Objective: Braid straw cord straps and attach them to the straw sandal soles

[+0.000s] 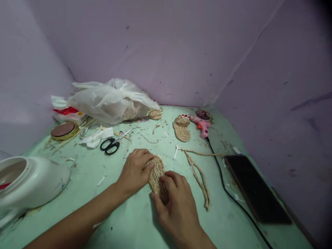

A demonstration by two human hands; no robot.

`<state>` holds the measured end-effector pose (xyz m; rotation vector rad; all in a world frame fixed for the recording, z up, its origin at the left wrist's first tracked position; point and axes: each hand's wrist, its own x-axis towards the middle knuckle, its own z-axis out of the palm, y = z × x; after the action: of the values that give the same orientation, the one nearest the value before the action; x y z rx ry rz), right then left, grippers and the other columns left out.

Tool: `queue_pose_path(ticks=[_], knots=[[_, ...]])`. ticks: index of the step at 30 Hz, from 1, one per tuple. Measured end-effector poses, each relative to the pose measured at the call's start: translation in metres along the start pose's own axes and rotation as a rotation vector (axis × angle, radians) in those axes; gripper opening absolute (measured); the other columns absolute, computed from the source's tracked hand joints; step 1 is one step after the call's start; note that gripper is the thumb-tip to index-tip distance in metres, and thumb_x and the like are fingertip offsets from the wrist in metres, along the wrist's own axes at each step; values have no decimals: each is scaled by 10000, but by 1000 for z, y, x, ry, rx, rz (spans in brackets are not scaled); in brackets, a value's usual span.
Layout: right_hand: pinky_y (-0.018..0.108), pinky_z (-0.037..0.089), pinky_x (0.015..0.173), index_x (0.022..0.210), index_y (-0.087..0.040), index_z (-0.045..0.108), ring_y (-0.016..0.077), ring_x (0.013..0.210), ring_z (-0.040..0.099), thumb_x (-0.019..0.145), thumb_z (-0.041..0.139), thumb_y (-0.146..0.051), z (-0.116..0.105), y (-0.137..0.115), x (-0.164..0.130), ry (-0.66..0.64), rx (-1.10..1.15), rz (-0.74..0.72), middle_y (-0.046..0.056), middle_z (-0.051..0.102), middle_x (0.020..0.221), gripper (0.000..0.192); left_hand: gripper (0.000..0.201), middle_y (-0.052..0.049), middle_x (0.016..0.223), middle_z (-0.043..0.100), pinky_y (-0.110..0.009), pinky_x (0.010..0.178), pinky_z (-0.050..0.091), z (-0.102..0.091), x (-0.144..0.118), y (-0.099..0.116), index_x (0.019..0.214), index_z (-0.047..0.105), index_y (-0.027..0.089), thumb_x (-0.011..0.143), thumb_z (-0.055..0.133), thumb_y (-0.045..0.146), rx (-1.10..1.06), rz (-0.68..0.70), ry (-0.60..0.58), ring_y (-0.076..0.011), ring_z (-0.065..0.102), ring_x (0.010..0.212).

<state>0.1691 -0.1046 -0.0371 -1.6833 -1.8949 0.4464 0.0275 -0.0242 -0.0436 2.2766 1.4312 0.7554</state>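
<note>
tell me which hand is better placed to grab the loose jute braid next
Right, probably. The right hand rests on the woven sole beside the jute braid; the left hand sits on the sole's far side.

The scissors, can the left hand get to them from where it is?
Probably yes: the scissors lie just beyond the left hand, with only bare table and scraps between, though that hand is pressing the woven sole.

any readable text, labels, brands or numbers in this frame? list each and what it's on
None can be read.
Red and white packet beside the plastic bag: has print, too blurred to read.
Round tin lid: no legible marking.
Phone: screen dark, nothing shown.
Pink glue gun: no legible label.
Left hand and right hand press on a woven jute sole: no text.
</note>
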Motion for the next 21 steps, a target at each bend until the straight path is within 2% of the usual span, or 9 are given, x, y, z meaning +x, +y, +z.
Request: queue_pose_path(ticks=[8, 12, 15, 18, 21], knots=[[377, 393, 675, 828, -201, 587, 244, 801, 504, 698, 564, -224, 2, 3, 3, 32, -32, -81, 87, 575, 899, 134, 202, -73, 935, 575, -374, 851, 418, 6, 4, 1, 856, 665, 175, 751, 504, 114, -91, -15, 26, -206, 504, 929], [393, 369, 691, 834, -203, 565, 255, 819, 492, 676, 564, -221, 2, 0, 5, 28, -3, -7, 83, 568, 906, 159, 199, -78, 937, 582, -369, 857, 415, 6, 2, 2, 853, 666, 168, 752, 498, 130, -95, -33, 26, -205, 513, 933], [410, 364, 732, 872, -202, 558, 264, 848, 484, 638, 618, -244, 1, -1, 6, 25, 44, 45, 83, 564, 954, 244, 199, -72, 938, 603, -337, 843, 430, -4, 7, 2, 859, 665, 171, 782, 482, 188, -143, -74, -34, -190, 542, 918], [406, 364, 743, 852, -207, 567, 266, 851, 489, 625, 663, -284, 0, 2, 5, 29, 78, 65, 76, 579, 951, 259, 246, -65, 886, 642, -304, 781, 457, -21, 34, 0, 850, 649, 157, 832, 426, 260, -111, -165, -72, -177, 581, 847], [401, 367, 734, 840, -207, 581, 266, 833, 498, 641, 669, -305, 0, 3, 6, 33, 77, 67, 74, 597, 922, 239, 249, -92, 1054, 618, -341, 854, 429, -31, 86, -5, 966, 626, 145, 823, 450, 248, 80, -214, 21, -220, 552, 984]])
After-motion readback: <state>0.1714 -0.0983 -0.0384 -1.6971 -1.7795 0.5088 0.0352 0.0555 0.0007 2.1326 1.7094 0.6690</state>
